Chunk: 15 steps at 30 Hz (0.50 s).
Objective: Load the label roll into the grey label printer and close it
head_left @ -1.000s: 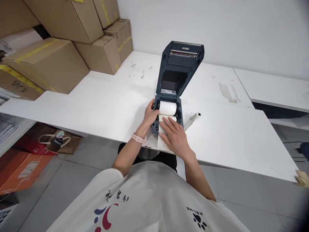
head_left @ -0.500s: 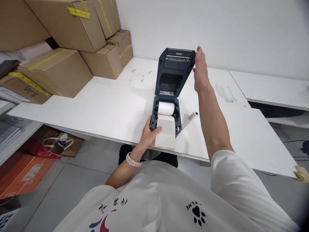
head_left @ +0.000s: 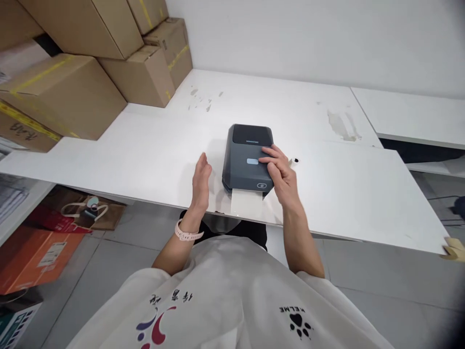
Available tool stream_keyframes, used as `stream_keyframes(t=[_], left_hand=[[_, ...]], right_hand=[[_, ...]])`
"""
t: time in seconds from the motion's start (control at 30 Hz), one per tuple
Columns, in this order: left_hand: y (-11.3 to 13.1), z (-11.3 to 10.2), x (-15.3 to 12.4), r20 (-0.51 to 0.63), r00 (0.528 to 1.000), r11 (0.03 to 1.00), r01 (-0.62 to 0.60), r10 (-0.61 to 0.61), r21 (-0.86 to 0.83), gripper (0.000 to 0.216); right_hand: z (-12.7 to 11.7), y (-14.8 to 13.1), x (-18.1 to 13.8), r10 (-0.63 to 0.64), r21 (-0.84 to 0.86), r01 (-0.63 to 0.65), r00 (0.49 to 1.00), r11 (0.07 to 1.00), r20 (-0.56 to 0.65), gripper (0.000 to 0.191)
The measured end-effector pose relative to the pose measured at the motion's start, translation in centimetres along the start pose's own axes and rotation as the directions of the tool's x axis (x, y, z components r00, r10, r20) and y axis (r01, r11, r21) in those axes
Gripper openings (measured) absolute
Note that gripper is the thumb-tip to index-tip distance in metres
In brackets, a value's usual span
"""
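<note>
A dark grey label printer sits near the front edge of the white table, its lid down. A strip of white label paper sticks out of its front slot. My right hand lies on the lid's right side, fingers spread flat near the small light button. My left hand hovers just left of the printer, fingers straight and together, touching nothing. A pink watch is on my left wrist.
Cardboard boxes with yellow tape are stacked at the table's back left. A small white stick with a dark tip lies right of the printer. A second white table stands at the right. Bags and an orange box sit on the floor at left.
The printer's lid, standing up before, is now down. My right hand came down with it onto the lid. My left hand let go of the printer's front and moved left.
</note>
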State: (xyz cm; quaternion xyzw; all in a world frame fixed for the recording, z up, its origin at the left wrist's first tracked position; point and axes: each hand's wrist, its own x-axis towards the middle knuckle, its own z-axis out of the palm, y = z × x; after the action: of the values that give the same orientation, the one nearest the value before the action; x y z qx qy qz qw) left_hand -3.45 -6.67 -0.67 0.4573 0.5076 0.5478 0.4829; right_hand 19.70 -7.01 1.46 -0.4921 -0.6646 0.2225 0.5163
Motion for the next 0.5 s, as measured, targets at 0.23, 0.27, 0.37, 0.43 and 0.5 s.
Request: stream_keyframes(t=[0.23, 0.27, 0.37, 0.43, 0.5], left_hand=[[1.6, 4.2, 2.7, 0.025, 0.991, 0.991, -0.135, 0.135, 0.021, 0.067], [1.3, 4.4, 2.4, 0.07, 0.996, 0.998, -0.056, 0.056, -0.001, 0.068], [0.4, 4.3, 1.2, 0.17, 0.974, 0.985, 0.162, -0.149, -0.066, 0.075], [0.1, 3.8, 0.6, 0.181, 0.964, 0.974, 0.212, -0.194, -0.082, 0.081], [0.0, 3.3, 0.6, 0.218, 0.954, 0.97, 0.228, -0.206, -0.084, 0.082]], right_hand=[[1.8, 0.7, -1.9, 0.093, -0.027, -0.095, 0.992, 0.995, -0.083, 0.058], [1.7, 0.9, -2.1, 0.141, -0.022, -0.143, 0.987, 0.989, -0.077, 0.063], [1.3, 1.7, -3.2, 0.278, 0.029, -0.278, 0.96, 0.96, -0.02, 0.071], [1.1, 2.4, -4.1, 0.335, 0.053, -0.338, 0.94, 0.94, 0.058, 0.073], [1.0, 3.1, -4.6, 0.362, 0.081, -0.375, 0.922, 0.924, 0.141, 0.073]])
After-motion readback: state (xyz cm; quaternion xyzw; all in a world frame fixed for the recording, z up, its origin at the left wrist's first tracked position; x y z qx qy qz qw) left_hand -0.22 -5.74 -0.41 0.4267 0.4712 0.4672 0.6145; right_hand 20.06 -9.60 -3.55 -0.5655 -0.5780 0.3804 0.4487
